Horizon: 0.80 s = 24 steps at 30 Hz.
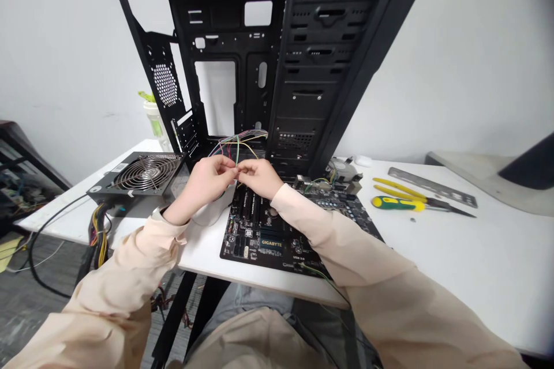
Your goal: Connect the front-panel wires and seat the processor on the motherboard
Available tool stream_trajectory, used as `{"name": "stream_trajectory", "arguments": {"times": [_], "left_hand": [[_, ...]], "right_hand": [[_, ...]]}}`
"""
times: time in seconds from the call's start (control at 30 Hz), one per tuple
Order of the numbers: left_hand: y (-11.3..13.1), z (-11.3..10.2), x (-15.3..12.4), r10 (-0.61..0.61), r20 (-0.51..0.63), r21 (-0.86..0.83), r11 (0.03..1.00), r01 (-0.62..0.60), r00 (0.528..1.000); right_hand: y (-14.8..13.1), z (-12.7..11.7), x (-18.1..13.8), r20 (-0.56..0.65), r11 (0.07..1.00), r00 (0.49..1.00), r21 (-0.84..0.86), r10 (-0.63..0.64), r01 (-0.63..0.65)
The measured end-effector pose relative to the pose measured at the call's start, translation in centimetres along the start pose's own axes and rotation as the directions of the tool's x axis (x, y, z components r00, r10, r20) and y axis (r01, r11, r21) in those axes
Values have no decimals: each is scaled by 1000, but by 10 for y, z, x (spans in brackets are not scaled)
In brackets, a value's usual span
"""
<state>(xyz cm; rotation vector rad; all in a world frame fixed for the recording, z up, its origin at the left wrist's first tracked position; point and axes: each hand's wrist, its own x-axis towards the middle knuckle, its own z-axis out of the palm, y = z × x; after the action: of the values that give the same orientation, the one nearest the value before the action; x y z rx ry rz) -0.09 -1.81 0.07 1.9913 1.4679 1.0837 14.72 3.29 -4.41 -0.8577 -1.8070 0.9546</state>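
My left hand point(210, 180) and my right hand point(261, 177) meet fingertip to fingertip, both closed in a pinch. A thin green wire point(237, 150) runs down into the pinched fingertips; its end is hidden there. Around it, thin coloured wires point(249, 134) loop out of the black computer case point(329, 75), which stands open-sided behind my hands. Below my right hand and forearm lies a black Gigabyte motherboard point(270, 244), partly covered by the sleeve.
A power supply point(147, 176) with a fan grille sits left, its cables hanging over the table edge. On the right lie yellow-handled pliers point(400, 187), a green-yellow screwdriver point(398, 203) and a metal I/O plate point(433, 186). A bottle point(154, 118) stands behind the case.
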Motion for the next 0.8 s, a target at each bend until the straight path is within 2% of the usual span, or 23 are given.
{"name": "stream_trajectory", "arguments": {"times": [0.23, 0.47, 0.63, 0.8], "left_hand": [[-8, 7, 2, -90, 112, -82, 992, 100, 990], [-16, 10, 6, -88, 143, -102, 989, 104, 986], [-23, 9, 9, -88, 152, -62, 993, 98, 984], [-23, 8, 8, -107, 220, -66, 990, 125, 970]], "right_hand": [[-11, -5, 1, 16, 995, 997, 67, 76, -77], [-20, -13, 3, 115, 977, 976, 89, 182, -193], [-22, -14, 4, 131, 977, 970, 33, 207, -212], [-17, -15, 5, 111, 975, 971, -93, 214, -204]]}}
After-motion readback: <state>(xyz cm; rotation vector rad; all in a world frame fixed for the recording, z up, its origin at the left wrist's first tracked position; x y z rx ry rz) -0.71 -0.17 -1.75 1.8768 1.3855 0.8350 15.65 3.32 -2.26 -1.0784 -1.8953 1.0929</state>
